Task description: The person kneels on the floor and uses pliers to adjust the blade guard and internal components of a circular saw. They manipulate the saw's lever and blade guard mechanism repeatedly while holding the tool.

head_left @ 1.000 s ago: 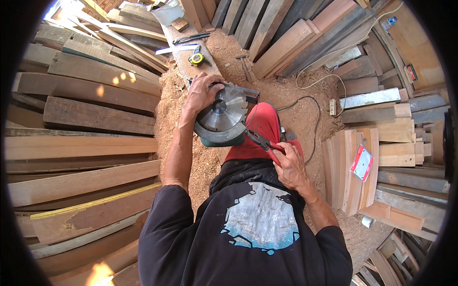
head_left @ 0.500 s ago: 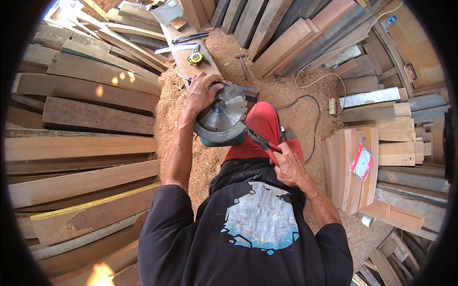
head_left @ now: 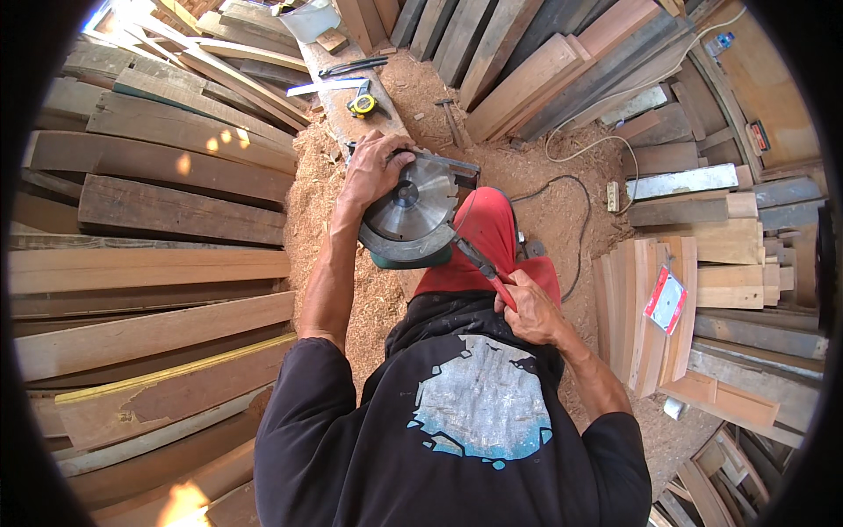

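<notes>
A circular saw [head_left: 408, 198] with a bare toothed blade and dark guard rests against my red-clad knee, blade side up. My left hand [head_left: 378, 167] is wrapped over its far left edge, the thumb lying by the blade. My right hand [head_left: 529, 309] grips red-handled pliers [head_left: 479, 261], whose dark jaws point up and left and reach the rim of the saw's guard. A thin wire or cord seems to curve up from the jaws past the blade; what the jaws hold is too small to tell.
On the board ahead lie a yellow tape measure [head_left: 362, 104] and dark slim tools [head_left: 353, 67]. A hammer [head_left: 452, 123] rests in the sawdust. Stacked planks [head_left: 167, 211] line both sides. A black cable [head_left: 584, 206] and a pale cord [head_left: 562, 158] trail right.
The pliers' handles, spread before, are now squeezed together, and the pliers have turned slightly at the saw's guard. My left hand and the saw have hardly moved.
</notes>
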`<control>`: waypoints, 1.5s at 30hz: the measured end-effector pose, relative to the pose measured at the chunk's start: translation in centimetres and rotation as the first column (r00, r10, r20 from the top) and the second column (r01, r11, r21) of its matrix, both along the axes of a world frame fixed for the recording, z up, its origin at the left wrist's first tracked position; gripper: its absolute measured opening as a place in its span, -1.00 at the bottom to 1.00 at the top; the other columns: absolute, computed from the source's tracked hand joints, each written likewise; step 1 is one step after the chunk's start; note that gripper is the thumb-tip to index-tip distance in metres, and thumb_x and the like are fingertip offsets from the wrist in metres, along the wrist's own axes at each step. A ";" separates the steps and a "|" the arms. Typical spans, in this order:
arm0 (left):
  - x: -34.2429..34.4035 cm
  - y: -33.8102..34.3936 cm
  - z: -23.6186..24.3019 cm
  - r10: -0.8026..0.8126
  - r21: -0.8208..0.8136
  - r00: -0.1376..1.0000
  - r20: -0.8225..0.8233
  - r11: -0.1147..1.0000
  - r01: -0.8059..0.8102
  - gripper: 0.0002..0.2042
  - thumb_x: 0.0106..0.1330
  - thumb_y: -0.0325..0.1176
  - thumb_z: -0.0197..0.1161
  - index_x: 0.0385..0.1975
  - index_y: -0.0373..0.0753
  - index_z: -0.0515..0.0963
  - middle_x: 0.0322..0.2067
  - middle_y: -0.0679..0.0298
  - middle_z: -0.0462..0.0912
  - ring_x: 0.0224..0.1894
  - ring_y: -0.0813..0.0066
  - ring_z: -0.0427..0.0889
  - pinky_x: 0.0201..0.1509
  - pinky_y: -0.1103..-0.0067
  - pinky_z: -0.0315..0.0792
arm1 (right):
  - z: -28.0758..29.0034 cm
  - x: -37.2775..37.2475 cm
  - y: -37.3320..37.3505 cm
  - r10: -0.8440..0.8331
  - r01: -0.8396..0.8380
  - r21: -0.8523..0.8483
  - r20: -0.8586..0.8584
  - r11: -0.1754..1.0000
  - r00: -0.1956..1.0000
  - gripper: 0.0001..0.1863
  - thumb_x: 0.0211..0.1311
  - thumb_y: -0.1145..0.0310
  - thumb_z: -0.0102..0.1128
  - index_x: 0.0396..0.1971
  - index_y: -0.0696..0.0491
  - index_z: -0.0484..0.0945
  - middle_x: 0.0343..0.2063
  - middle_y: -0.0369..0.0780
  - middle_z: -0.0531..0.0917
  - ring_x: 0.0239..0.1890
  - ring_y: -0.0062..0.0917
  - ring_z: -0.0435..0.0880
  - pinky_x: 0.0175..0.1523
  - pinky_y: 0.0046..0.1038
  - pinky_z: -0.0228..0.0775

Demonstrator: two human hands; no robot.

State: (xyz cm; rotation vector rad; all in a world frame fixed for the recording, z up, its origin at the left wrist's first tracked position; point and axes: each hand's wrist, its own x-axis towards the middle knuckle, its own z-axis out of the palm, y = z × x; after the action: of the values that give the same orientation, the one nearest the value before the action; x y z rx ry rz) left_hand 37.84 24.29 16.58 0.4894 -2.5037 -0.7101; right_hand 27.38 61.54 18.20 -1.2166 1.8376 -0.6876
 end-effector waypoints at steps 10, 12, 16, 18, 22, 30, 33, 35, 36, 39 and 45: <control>0.1 0.2 0.3 0.011 0.011 0.999 0.030 1.000 -0.011 -0.77 0.24 -0.25 0.40 -0.15 -0.16 0.70 -0.27 0.19 0.76 -0.14 0.15 0.61 0.08 0.31 0.42 | 0.2 0.0 -0.1 0.033 -0.033 0.011 0.072 0.999 0.997 -0.86 0.05 0.57 0.09 -0.37 0.17 0.60 -0.11 0.09 0.52 0.00 -0.01 0.57 0.17 -0.13 0.40; 0.1 0.2 0.4 0.012 0.017 0.999 0.034 1.000 -0.012 -0.76 0.24 -0.26 0.40 -0.14 -0.17 0.71 -0.26 0.18 0.76 -0.13 0.13 0.61 0.09 0.31 0.42 | 0.3 0.1 -0.1 0.028 -0.029 0.019 0.070 0.999 0.997 -0.86 0.05 0.57 0.10 -0.37 0.17 0.59 -0.11 0.10 0.51 0.00 -0.01 0.57 0.17 -0.12 0.39; 0.2 -0.1 0.7 -0.022 0.028 0.998 0.053 0.999 0.021 -0.80 0.30 -0.27 0.37 -0.15 -0.18 0.72 -0.20 0.11 0.74 -0.09 0.07 0.66 0.07 0.28 0.49 | 1.0 0.2 -0.2 0.005 -0.005 -0.005 0.062 1.000 0.998 -0.76 0.06 0.56 0.11 -0.25 0.17 0.66 -0.02 0.10 0.52 0.10 -0.02 0.56 0.28 -0.15 0.36; 0.0 -0.7 1.2 -0.051 0.066 0.994 0.096 0.997 0.045 -0.80 0.36 -0.28 0.31 -0.13 -0.19 0.72 -0.19 0.10 0.75 -0.07 0.07 0.66 0.10 0.28 0.48 | 0.9 0.1 0.5 -0.036 0.040 -0.080 0.045 0.996 0.998 -0.69 0.06 0.55 0.13 -0.17 0.18 0.69 0.05 0.10 0.51 0.16 -0.03 0.55 0.34 -0.17 0.34; 0.3 -1.5 1.7 -0.092 0.079 0.981 0.173 0.994 0.079 -0.80 0.43 -0.27 0.22 -0.12 -0.17 0.72 -0.22 0.13 0.76 -0.04 0.06 0.64 0.16 0.23 0.42 | 2.4 -1.8 1.5 -0.027 0.027 -0.011 0.031 1.000 0.999 -0.63 0.05 0.53 0.16 -0.09 0.23 0.67 0.09 0.04 0.53 0.25 -0.08 0.49 0.37 -0.22 0.30; -0.2 -0.9 2.1 -0.045 -0.068 0.973 0.226 0.996 0.062 -0.81 0.41 -0.31 0.22 -0.16 -0.19 0.72 -0.20 0.14 0.77 -0.07 0.05 0.67 0.11 0.23 0.46 | 1.4 -4.8 3.0 -0.262 0.263 -0.030 0.036 0.964 0.964 -0.67 0.07 0.50 0.17 -0.14 0.26 0.68 0.09 0.07 0.59 0.17 -0.13 0.58 0.30 -0.25 0.37; -0.4 -1.6 2.1 -0.092 0.023 0.963 0.253 0.996 0.089 -0.82 0.40 -0.35 0.22 -0.15 -0.21 0.72 -0.20 0.11 0.76 -0.07 0.03 0.69 0.10 0.24 0.49 | 1.4 -5.1 2.1 -0.298 0.305 -0.037 0.126 0.952 0.946 -0.68 0.06 0.50 0.18 -0.16 0.27 0.68 0.11 0.08 0.59 0.17 -0.13 0.58 0.31 -0.24 0.36; -0.6 -1.8 2.3 -0.127 0.109 0.963 0.239 0.989 0.103 -0.82 0.39 -0.37 0.22 -0.14 -0.22 0.72 -0.20 0.08 0.76 -0.07 0.01 0.70 0.10 0.25 0.50 | 1.1 -5.0 1.7 -0.303 0.311 -0.065 0.112 0.948 0.946 -0.69 0.07 0.50 0.18 -0.17 0.27 0.68 0.11 0.08 0.60 0.17 -0.15 0.58 0.32 -0.23 0.35; -0.6 -1.7 2.3 -0.115 0.119 0.968 0.221 0.989 0.090 -0.81 0.37 -0.37 0.22 -0.15 -0.22 0.72 -0.22 0.05 0.76 -0.08 0.00 0.70 0.09 0.25 0.51 | 1.0 -4.9 1.5 -0.306 0.315 -0.079 0.106 0.946 0.946 -0.69 0.07 0.50 0.18 -0.17 0.27 0.68 0.12 0.08 0.60 0.17 -0.15 0.58 0.33 -0.22 0.35; -0.4 -1.2 2.7 -0.094 0.160 0.976 0.197 0.985 0.062 -0.79 0.32 -0.36 0.21 -0.16 -0.22 0.73 -0.25 0.01 0.75 -0.09 -0.02 0.69 0.10 0.24 0.52 | 0.8 -4.4 1.0 -0.349 0.362 -0.044 0.183 0.931 0.919 -0.70 0.08 0.49 0.18 -0.18 0.26 0.69 0.10 0.07 0.61 0.18 -0.17 0.58 0.34 -0.23 0.33; -0.1 -1.7 2.1 -0.146 0.161 0.967 0.211 0.980 0.113 -0.71 0.22 -0.38 0.19 -0.09 -0.19 0.71 -0.13 0.03 0.73 0.04 0.01 0.61 0.25 0.24 0.40 | -0.6 -4.1 1.1 -0.329 0.340 -0.022 0.202 0.940 0.923 -0.64 0.06 0.39 0.21 -0.17 0.27 0.70 0.04 0.00 0.63 0.17 -0.24 0.57 0.32 -0.23 0.33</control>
State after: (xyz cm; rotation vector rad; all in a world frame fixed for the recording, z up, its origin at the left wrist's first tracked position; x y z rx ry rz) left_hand 37.76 22.63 18.65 0.4830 -2.7238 -0.9443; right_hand 23.25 62.59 17.58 -0.8391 1.8858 -1.0183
